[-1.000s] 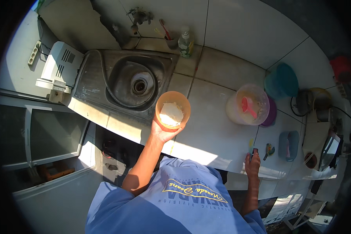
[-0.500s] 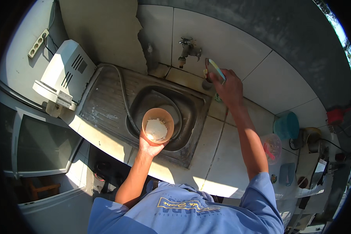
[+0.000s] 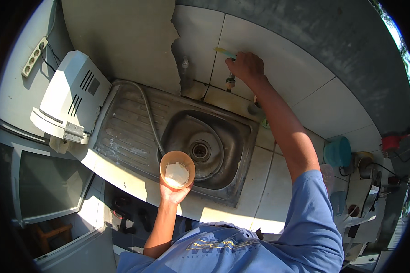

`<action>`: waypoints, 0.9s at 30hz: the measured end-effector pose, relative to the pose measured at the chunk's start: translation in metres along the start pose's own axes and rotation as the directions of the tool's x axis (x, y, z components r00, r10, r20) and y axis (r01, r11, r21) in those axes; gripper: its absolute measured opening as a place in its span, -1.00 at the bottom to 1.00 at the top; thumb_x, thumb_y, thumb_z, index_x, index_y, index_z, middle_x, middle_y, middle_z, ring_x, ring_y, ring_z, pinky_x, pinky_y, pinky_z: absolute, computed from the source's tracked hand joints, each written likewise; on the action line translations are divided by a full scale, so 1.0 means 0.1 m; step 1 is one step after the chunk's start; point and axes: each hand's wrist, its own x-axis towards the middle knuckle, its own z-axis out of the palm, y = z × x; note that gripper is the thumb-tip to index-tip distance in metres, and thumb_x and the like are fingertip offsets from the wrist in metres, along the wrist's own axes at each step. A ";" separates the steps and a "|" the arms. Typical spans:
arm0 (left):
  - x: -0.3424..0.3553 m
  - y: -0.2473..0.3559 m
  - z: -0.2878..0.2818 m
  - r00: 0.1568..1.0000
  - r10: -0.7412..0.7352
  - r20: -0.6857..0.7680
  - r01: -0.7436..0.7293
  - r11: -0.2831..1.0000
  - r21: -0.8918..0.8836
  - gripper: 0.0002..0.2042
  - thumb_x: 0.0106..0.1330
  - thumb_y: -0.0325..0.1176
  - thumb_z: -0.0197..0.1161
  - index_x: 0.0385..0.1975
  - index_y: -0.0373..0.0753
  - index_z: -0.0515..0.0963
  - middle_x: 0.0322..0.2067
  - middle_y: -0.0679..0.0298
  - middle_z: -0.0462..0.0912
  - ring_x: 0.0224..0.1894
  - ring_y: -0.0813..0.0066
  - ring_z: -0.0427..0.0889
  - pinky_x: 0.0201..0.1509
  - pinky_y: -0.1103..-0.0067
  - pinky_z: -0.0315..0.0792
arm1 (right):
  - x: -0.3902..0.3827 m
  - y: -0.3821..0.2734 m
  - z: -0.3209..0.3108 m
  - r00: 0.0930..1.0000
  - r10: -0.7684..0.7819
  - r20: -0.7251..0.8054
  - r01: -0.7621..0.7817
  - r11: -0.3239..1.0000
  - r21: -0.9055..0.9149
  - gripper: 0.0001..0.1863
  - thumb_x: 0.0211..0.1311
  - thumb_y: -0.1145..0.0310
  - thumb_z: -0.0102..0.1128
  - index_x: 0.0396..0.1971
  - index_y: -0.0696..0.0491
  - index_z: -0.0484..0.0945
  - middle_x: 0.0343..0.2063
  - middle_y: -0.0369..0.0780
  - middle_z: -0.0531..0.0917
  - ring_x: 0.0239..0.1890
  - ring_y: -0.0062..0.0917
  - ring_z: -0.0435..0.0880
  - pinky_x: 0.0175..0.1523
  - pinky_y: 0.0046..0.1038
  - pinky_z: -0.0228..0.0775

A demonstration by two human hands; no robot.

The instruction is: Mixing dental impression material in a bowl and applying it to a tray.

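My left hand (image 3: pixel 174 194) is wrapped round an orange-tan plastic cup (image 3: pixel 191 175) above the near edge of the sink. White powder (image 3: pixel 176 174) lies inside the cup. Up at the wall, my right hand (image 3: pixel 248 67) is closed over the top of a tap (image 3: pixel 230 83) and hides its handle. From these fingers a slim stick-like item (image 3: pixel 225 52), pale teal and yellow, points left; I cannot make out its kind. Below the tap sits the steel sink (image 3: pixel 232 177), with its drain (image 3: pixel 200 150) showing.
A grey hose (image 3: pixel 148 113) runs across the ribbed drainboard (image 3: pixel 123 123) into the basin. At the left stands a white vented appliance (image 3: pixel 73 91) near a power strip (image 3: pixel 34 59). To the right are a teal tub (image 3: pixel 337 151) and assorted kitchen items.
My right hand has moved left and up from beside the tap onto its top, with the slim item now turned leftward. The cup has shifted slightly nearer me, uncovering the drain.
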 end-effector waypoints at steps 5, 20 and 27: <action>0.35 0.04 0.27 0.997 0.066 0.048 -0.074 0.980 0.183 -0.52 0.22 0.10 0.04 0.03 -0.04 0.43 0.01 0.25 0.49 0.09 0.18 0.46 0.06 0.17 0.44 | -0.11 0.04 -0.21 0.999 0.032 0.002 -0.032 0.999 -0.031 -0.38 0.05 -0.22 0.11 -0.45 0.15 0.64 -0.50 -0.10 0.67 -0.39 -0.22 0.69 -0.26 -0.22 0.53; 2.05 -0.50 1.60 0.941 -0.060 0.333 0.005 0.986 0.165 -0.46 0.26 -0.05 -0.19 0.24 -0.09 0.24 0.21 0.14 0.26 0.23 0.06 0.28 0.21 0.04 0.22 | -0.93 0.33 -0.80 1.000 0.018 0.022 -0.025 0.911 0.411 -0.74 0.14 0.38 0.16 -0.22 0.19 0.44 -0.29 -0.04 0.58 -0.24 -0.20 0.59 -0.13 -0.25 0.39; 2.07 -0.56 1.69 0.948 -0.156 0.276 0.090 0.968 0.235 -0.46 0.27 -0.06 -0.25 0.23 -0.09 0.26 0.20 0.14 0.28 0.22 0.08 0.30 0.20 0.05 0.22 | -1.42 0.49 -0.81 0.988 -0.085 0.129 -0.003 0.825 0.565 -0.71 0.25 0.47 0.03 -0.03 0.10 0.47 -0.51 -0.06 0.61 -0.57 -0.18 0.55 -0.35 -0.29 0.39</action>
